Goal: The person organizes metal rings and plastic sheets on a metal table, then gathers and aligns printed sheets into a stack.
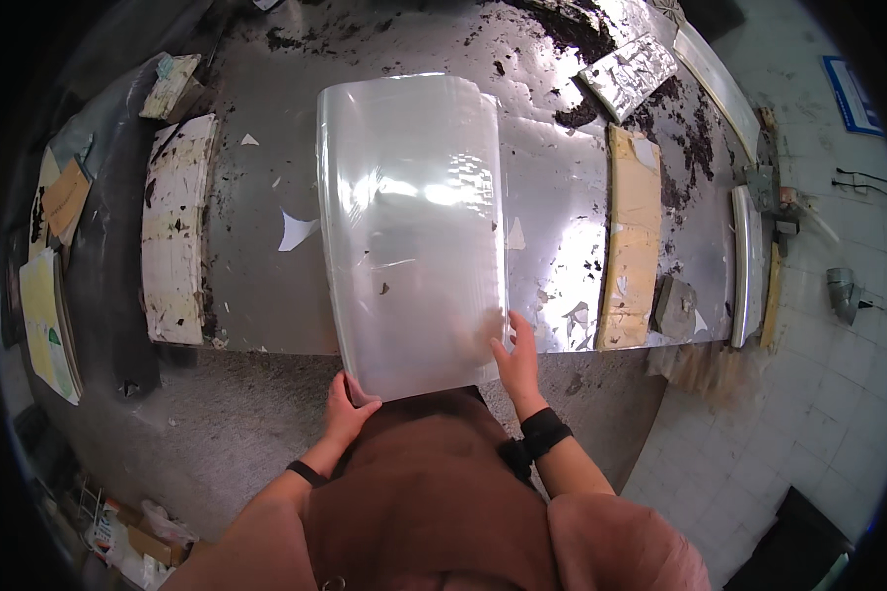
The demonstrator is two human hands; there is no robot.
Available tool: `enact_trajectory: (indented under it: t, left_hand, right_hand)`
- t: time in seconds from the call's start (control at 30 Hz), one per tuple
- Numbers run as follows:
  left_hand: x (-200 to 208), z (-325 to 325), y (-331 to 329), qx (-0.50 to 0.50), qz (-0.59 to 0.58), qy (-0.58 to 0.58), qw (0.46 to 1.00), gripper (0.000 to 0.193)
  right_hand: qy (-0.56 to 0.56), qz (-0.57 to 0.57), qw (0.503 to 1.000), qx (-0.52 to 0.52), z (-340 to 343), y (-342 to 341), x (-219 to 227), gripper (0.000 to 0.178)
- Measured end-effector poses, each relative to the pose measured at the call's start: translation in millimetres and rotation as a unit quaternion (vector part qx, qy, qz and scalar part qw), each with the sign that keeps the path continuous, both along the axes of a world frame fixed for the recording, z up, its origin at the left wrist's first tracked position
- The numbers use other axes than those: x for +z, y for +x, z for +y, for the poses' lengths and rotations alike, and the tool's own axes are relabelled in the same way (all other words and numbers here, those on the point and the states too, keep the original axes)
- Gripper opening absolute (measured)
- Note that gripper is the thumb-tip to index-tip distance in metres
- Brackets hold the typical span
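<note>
The left hand [346,416] pinches the near left corner of a stack of clear plastic sheets [414,256], thumb and fingers closed about its edge. The right hand [518,362] has thumb and fingers spread beside the stack's near right edge; whether they press on it I cannot tell. The stack lies lengthwise across the middle of the metal table [266,291], its near end hanging past the table's near edge, toward the brown apron [424,492].

That overhang looks like the weak point: if the pinch loosens, the unsupported end could sag. The sheets seem slick, and those along the right side look slightly stepped, so an uneven pull from one corner could fan them further. A dark flake [384,289] on the stack might mark the film if rubbed, and the torn white scrap [297,229], left of centre on the table, could get caught beneath a sliding sheet.

Farther out, a white layered bundle [175,236] sits toward the table's left side, a cream strip [629,241] toward its right, and dark crumbs [698,133] litter its far right part.
</note>
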State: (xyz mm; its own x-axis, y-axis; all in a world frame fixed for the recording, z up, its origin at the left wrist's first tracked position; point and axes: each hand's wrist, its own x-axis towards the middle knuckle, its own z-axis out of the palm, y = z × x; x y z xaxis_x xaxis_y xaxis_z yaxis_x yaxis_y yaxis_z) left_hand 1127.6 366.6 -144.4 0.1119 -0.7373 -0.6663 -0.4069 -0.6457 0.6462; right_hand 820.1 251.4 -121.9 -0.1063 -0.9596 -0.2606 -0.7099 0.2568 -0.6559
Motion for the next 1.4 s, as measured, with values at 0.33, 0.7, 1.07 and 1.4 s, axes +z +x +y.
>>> enact_trajectory:
  t: [0.33,0.7,1.07,1.4]
  left_hand:
    - [52.8,-28.5,-57.8,-0.045,-0.285,-0.205,0.935,0.075]
    - [61.1,-107.6,-101.5,-0.097,-0.293,-0.121,0.944,0.066]
    - [44.1,-225.0,-160.1,-0.308,-0.151,0.074,0.936,0.062]
    - [56.5,-221.1,-145.4,-0.309,-0.202,0.037,0.929,0.043]
  right_hand:
    - [0.029,-0.040,0.999,0.022,-52.7,-15.7,-46.1,0.042]
    - [0.218,-0.078,0.973,-0.019,-57.4,-19.6,-38.5,0.041]
    - [0.173,-0.057,0.957,0.226,-9.0,45.9,47.7,0.047]
    - [0.180,-0.149,0.960,-0.157,32.5,-55.9,-34.8,0.038]
